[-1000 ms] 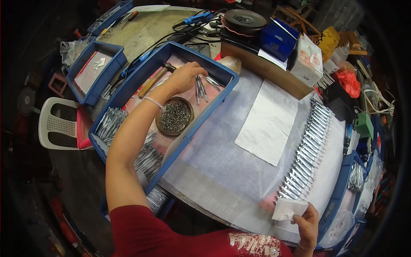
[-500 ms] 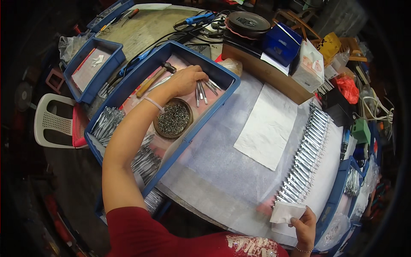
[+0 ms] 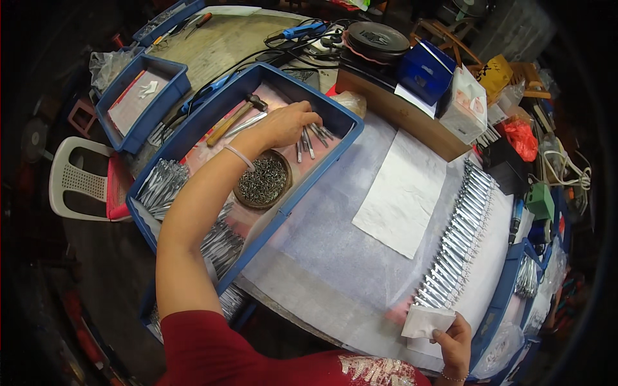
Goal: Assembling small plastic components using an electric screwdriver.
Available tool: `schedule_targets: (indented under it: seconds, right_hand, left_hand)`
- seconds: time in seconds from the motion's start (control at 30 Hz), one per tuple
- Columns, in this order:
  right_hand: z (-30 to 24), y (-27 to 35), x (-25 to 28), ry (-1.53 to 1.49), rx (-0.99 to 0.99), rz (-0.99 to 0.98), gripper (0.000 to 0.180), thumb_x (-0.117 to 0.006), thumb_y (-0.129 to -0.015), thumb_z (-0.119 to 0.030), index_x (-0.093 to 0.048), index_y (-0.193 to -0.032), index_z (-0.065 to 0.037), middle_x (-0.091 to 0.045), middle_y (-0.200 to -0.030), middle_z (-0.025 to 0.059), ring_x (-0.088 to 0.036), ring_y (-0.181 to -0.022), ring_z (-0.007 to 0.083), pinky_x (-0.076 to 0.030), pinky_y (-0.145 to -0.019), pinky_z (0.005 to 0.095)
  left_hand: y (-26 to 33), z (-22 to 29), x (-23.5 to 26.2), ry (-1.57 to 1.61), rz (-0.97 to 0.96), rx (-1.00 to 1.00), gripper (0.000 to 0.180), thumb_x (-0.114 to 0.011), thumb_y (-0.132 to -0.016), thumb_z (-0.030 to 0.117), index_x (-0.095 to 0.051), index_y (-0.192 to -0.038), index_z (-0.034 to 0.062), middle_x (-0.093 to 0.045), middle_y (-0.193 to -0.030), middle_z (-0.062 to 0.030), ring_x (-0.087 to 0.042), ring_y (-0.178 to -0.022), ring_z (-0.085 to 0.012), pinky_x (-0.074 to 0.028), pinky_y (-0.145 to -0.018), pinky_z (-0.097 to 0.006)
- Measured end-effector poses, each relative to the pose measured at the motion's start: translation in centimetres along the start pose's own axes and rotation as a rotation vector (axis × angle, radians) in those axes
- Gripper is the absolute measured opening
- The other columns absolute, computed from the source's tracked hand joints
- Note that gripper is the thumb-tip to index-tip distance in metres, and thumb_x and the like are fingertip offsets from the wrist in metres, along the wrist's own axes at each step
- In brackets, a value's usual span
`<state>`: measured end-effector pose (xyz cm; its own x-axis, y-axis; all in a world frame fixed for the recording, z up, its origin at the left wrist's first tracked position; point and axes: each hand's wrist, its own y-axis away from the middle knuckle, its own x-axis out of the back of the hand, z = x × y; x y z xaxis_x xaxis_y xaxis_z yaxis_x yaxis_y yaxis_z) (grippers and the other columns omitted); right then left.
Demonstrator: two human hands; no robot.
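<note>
rods [image 3: 308, 145], long axes toward the person, left fingers [image 3: 313, 119] over them, grip unclear, right fingers [image 3: 441, 336] pinching white sheet [image 3: 425, 320]

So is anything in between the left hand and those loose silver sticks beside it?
Nothing that I can see: the left hand is right by the silver sticks. The brown bowl sits off to the side, nearer the wrist.

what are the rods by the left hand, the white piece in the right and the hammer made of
Rods: probably metal, polished or plated, from the silvery shine. White piece: paper or thin cloth, unclear which; matte, creased. Hammer: likely wooden handle, tan-brown; dark head, probably metal.
</note>
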<state>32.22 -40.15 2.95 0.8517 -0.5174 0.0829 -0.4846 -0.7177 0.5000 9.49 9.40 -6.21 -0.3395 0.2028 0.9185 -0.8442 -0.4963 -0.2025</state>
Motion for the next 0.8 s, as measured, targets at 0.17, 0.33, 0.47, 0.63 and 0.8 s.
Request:
schedule_targets:
  seconds: [0.17, 0.33, 0.47, 0.63, 0.8]
  right_hand:
    - [-0.1, 0.0, -0.2, 0.057, -0.018, 0.028, 0.033, -0.06, -0.072, 0.003, -0.057, -0.105, 0.005, -0.065, -0.087, 0.0092, -0.061, -0.071, 0.0146, -0.05, -0.06, 0.025]
    - [0.0, 0.0, 0.0, 0.064, -0.019, -0.008, 0.032, -0.06, -0.073, 0.004, -0.057, -0.104, 0.004, -0.065, -0.088, 0.0087, -0.061, -0.073, 0.0146, -0.05, -0.061, 0.0252]
    - [0.0, 0.0, 0.0, 0.103, -0.019, 0.001, 0.03, -0.06, -0.073, 0.004, -0.057, -0.103, 0.004, -0.065, -0.087, 0.008, -0.061, -0.073, 0.0145, -0.049, -0.061, 0.0253]
    - [0.0, 0.0, 0.0, 0.089, -0.016, 0.006, 0.03, -0.061, -0.073, 0.003, -0.057, -0.103, 0.003, -0.065, -0.087, 0.0077, -0.061, -0.073, 0.0142, -0.049, -0.061, 0.0253]
    - [0.1, 0.0, 0.1, 0.065, -0.005, 0.0, 0.03, -0.061, -0.073, 0.003, -0.057, -0.103, 0.003, -0.065, -0.086, 0.0077, -0.061, -0.072, 0.014, -0.05, -0.061, 0.0253]
  left_hand:
    - [0.2, -0.1, 0.1, 0.02, -0.026, 0.033, 0.031, -0.046, -0.084, 0.004, -0.065, -0.105, 0.0172, -0.055, -0.1, -0.0114, -0.056, -0.098, -0.0317, -0.046, -0.083, -0.04]
    - [0.1, -0.3, -0.1, 0.041, -0.002, 0.028, 0.032, -0.044, -0.084, 0.003, -0.065, -0.104, 0.017, -0.055, -0.102, -0.0117, -0.057, -0.098, -0.0319, -0.046, -0.084, -0.04]
    - [0.2, -0.7, -0.4, 0.056, 0.017, 0.023, 0.034, -0.044, -0.083, 0.001, -0.066, -0.103, 0.0165, -0.056, -0.102, -0.0118, -0.057, -0.098, -0.0323, -0.046, -0.083, -0.04]
    - [0.1, -1.5, -0.7, 0.132, 0.128, 0.007, 0.037, -0.043, -0.079, -0.003, -0.068, -0.1, 0.0162, -0.057, -0.103, -0.0118, -0.058, -0.098, -0.0324, -0.047, -0.083, -0.041]
    - [0.2, -1.9, -0.2, 0.123, 0.112, 0.001, 0.038, -0.043, -0.078, -0.004, -0.068, -0.098, 0.0167, -0.058, -0.104, -0.0113, -0.058, -0.099, -0.0313, -0.047, -0.084, -0.04]
